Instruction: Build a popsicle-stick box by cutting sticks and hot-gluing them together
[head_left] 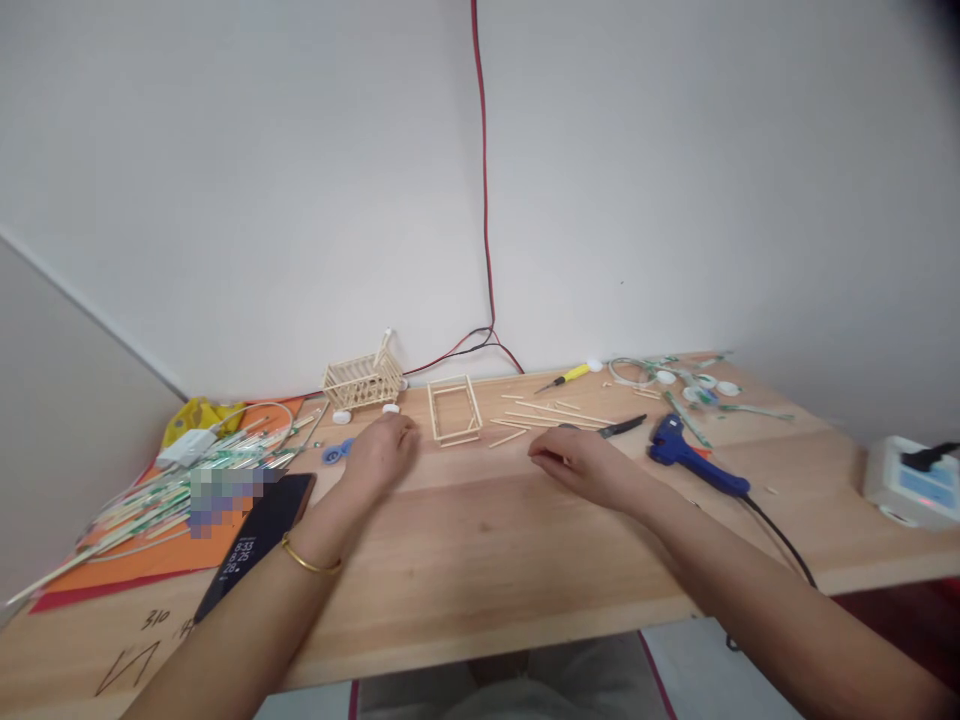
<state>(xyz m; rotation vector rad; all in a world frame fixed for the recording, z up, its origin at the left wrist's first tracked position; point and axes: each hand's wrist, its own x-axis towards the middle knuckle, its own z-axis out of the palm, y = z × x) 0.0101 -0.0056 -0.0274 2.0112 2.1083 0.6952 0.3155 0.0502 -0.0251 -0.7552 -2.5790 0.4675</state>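
Note:
My left hand (380, 452) rests on the wooden table with loosely bent fingers, and nothing shows in it. Just behind it stands a small cart made of thin sticks (364, 382) on white wheels, with blue round pieces (335, 453) to the left. My right hand (581, 462) lies palm inward, a slight gap between thumb and fingers, holding nothing visible. Dark scissors (624, 427) lie right behind it, partly covered by the hand. Between and beyond both hands is a rectangular stick frame (454, 411). Loose thin sticks (555, 415) are scattered to its right.
On the right lie a blue glue gun (697, 457), a yellow-handled screwdriver (574, 374), white discs (726, 388) and a power socket box (911, 480). At left are a phone (259, 540), wrapped sticks (165, 500) on orange paper (127, 570) and a white charger (187, 447). A wall stands behind.

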